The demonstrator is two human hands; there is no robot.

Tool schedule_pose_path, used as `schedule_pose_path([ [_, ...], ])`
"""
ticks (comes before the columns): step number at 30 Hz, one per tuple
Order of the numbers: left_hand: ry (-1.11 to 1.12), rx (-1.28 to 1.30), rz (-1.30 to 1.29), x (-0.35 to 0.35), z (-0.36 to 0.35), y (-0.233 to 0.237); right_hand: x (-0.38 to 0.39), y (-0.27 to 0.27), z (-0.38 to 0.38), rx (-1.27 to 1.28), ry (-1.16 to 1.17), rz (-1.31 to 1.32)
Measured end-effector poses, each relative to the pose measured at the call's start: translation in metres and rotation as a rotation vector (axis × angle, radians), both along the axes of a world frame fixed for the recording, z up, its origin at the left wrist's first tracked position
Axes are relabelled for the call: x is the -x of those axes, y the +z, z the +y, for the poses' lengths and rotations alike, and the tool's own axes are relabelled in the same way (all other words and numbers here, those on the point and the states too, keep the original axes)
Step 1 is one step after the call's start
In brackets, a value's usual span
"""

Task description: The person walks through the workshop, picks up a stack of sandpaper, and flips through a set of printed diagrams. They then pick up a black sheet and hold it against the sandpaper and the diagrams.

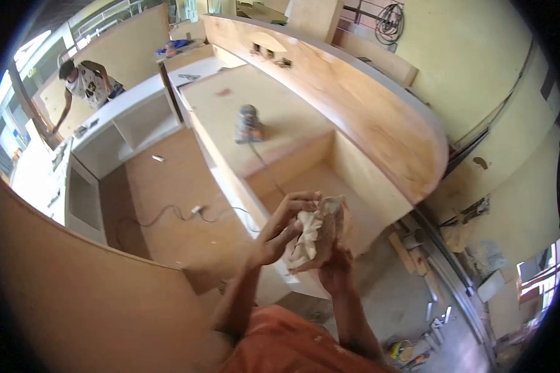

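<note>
In front of my body, both hands meet at a brown, flat, rough-edged piece [336, 219] with a cream, crumpled, putty-like lump [308, 236] on its left side. My left hand [283, 229] is closed at the lump, its fingers curled over the lump and the piece's upper edge. From below, my right hand [337, 266] grips the brown piece; its fingers are partly hidden behind it. What the lump is made of cannot be told. Beyond my hands, a power sander [249, 125] stands on a wooden panel top [280, 102], its cord running toward me.
A curved wooden counter front [354, 93] runs along the right. White cabinets [137, 115] stand at left, where another person [90, 87] leans over. A cord [158, 217] lies on the brown board surface. Wood strips [417, 261] and tools [410, 354] lie at lower right.
</note>
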State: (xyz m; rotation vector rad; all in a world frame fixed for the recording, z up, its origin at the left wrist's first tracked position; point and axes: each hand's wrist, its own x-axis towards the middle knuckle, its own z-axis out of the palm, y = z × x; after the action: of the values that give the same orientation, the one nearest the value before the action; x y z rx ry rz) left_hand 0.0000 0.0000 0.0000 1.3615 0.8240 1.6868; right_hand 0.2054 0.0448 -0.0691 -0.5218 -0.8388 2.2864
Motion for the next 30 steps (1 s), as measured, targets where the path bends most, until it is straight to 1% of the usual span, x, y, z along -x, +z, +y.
schedule_pose_path([
  [1, -0.003, -0.026, 0.111, -0.004, 0.006, -0.002, -0.018, 0.013, 0.013, 0.077, -0.057, 0.048],
  [2, 0.049, -0.051, 0.041, -0.015, 0.011, -0.006, -0.032, 0.031, 0.029, 0.157, -0.109, 0.095],
  [3, 0.066, 0.000, -0.026, -0.148, 0.052, -0.056, -0.170, 0.009, 0.085, 0.045, -0.151, 0.007],
  [4, 0.150, 0.068, 0.267, -0.171, 0.095, -0.072, -0.211, 0.003, 0.131, -0.073, -0.239, -0.041],
  [5, 0.238, 0.261, 0.528, -0.211, 0.079, -0.086, -0.262, -0.008, 0.115, -0.122, -0.376, -0.255],
  [6, 0.047, 0.572, 0.599, -0.240, -0.049, -0.088, -0.297, -0.060, -0.007, 0.107, -0.432, -0.487],
  [7, -0.081, 0.634, 0.554, -0.292, -0.072, -0.082, -0.362, -0.067, -0.021, 0.098, -0.411, -0.684],
  [8, -0.243, 0.421, 0.669, -0.316, -0.077, -0.111, -0.413, -0.104, -0.020, 0.036, -0.416, -0.817],
  [9, -0.418, 0.249, 0.778, -0.333, -0.086, -0.135, -0.489, -0.202, -0.021, -0.141, -0.340, -0.851],
  [10, -0.405, 0.224, 0.825, -0.343, -0.074, -0.140, -0.562, -0.297, -0.022, -0.320, -0.282, -0.876],
  [11, -0.528, 0.234, 0.929, -0.361, -0.066, -0.134, -0.613, -0.367, -0.026, -0.363, -0.363, -0.764],
  [12, -0.657, 0.244, 1.027, -0.377, -0.060, -0.131, -0.618, -0.323, -0.035, -0.216, -0.293, -1.073],
  [13, -0.723, 0.292, 0.986, -0.385, -0.063, -0.119, -0.615, -0.281, -0.064, -0.108, -0.438, -0.948],
  [15, -0.872, 0.140, 1.144, -0.413, -0.050, -0.146, -0.590, -0.169, -0.119, 0.070, -0.729, -0.661],
  [16, -0.981, 0.112, 1.147, -0.424, -0.046, -0.156, -0.622, -0.253, -0.142, -0.060, -0.913, -0.677],
  [17, -0.977, 0.061, 1.139, -0.432, -0.039, -0.163, -0.629, -0.293, -0.164, -0.307, -0.918, -1.031],
  [18, -0.963, 0.010, 1.127, -0.445, -0.027, -0.165, -0.613, -0.277, -0.170, 0.035, -1.052, -0.542],
  [19, -1.050, -0.021, 1.127, -0.462, -0.018, -0.170, -0.596, -0.297, -0.168, 0.033, -1.138, -0.683],
  [20, -1.034, 0.018, 1.158, -0.475, -0.009, -0.166, -0.568, -0.259, -0.159, 0.393, -1.219, -0.198],
  [21, -0.996, 0.055, 1.184, -0.490, -0.003, -0.168, -0.563, -0.274, -0.156, 0.480, -1.176, -0.268],
  [22, -1.042, 0.047, 1.177, -0.505, 0.002, -0.174, -0.553, -0.284, -0.159, 0.654, -1.151, -0.354],
  [23, -1.032, 0.019, 1.150, -0.520, 0.009, -0.183, -0.543, -0.281, -0.155, 0.725, -1.138, -0.373],
  [24, -1.021, -0.004, 1.123, -0.532, 0.018, -0.191, -0.536, -0.273, -0.149, 0.707, -1.130, -0.363],
  [25, -1.047, -0.012, 1.116, -0.548, 0.033, -0.179, -0.547, -0.296, -0.148, 0.719, -1.154, -0.365],
  [27, -1.203, 0.049, 0.824, -0.585, 0.072, -0.157, -0.578, -0.350, -0.130, 0.677, -0.979, -0.463],
  [28, -1.207, 0.032, 0.812, -0.604, 0.082, -0.174, -0.582, -0.364, -0.121, 0.515, -1.053, -0.742],
  [29, -1.264, 0.112, 0.780, -0.621, 0.086, -0.202, -0.599, -0.367, -0.105, 0.504, -1.062, -0.750],
  [30, -1.317, 0.199, 0.748, -0.634, 0.100, -0.227, -0.618, -0.368, -0.089, 0.696, -0.966, -0.782],
])
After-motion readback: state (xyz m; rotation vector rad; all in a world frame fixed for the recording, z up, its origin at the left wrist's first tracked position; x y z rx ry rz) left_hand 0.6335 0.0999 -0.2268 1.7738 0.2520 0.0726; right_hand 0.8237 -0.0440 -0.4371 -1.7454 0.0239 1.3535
